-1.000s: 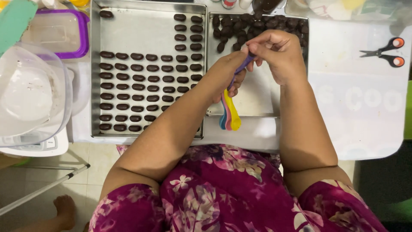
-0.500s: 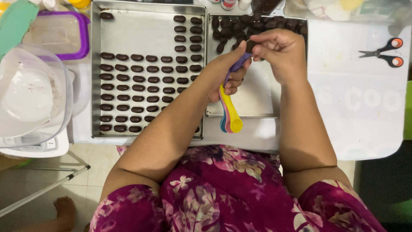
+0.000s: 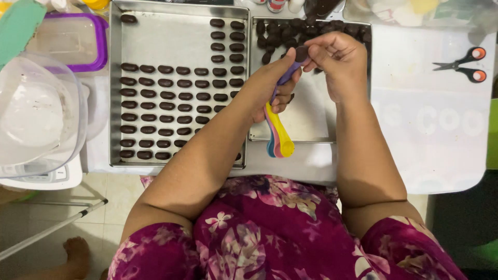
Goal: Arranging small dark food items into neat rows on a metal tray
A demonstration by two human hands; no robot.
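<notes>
**Measuring Spoons Held Between Two Hands Over the Trays**

A set of coloured measuring spoons (image 3: 280, 129) was held in the left hand (image 3: 272, 85), above the gap between two metal trays. The purple spoon was raised at the top of the set, and its bowl was filled with a dark chocolate piece (image 3: 301, 53). The other spoons, yellow, pink and blue, were hung down below the left hand, with their round bowls pointed toward the person's body. The long axis of the set was almost vertical in the picture, tilted a little to the right at the top, so the purple end was pointed away from the person.

The left hand was closed around the handles in the middle of the set. The right hand (image 3: 340, 62) was placed just beside the purple bowl, with its fingertips curled in and brought onto the dark piece; it was seen pinched on it.

Under the hands, the right tray (image 3: 311, 124) was lined with pale paper, and a heap of dark pieces was kept at its far edge. The left tray (image 3: 171, 36) was filled with neat rows of oval dark pieces. To the left of it, a clear plastic bowl (image 3: 36, 114) was set on a white scale, and a purple-rimmed container (image 3: 78, 39) was seen behind. Scissors (image 3: 461, 65) with orange handles were laid well apart on the right, on a white mat.
</notes>
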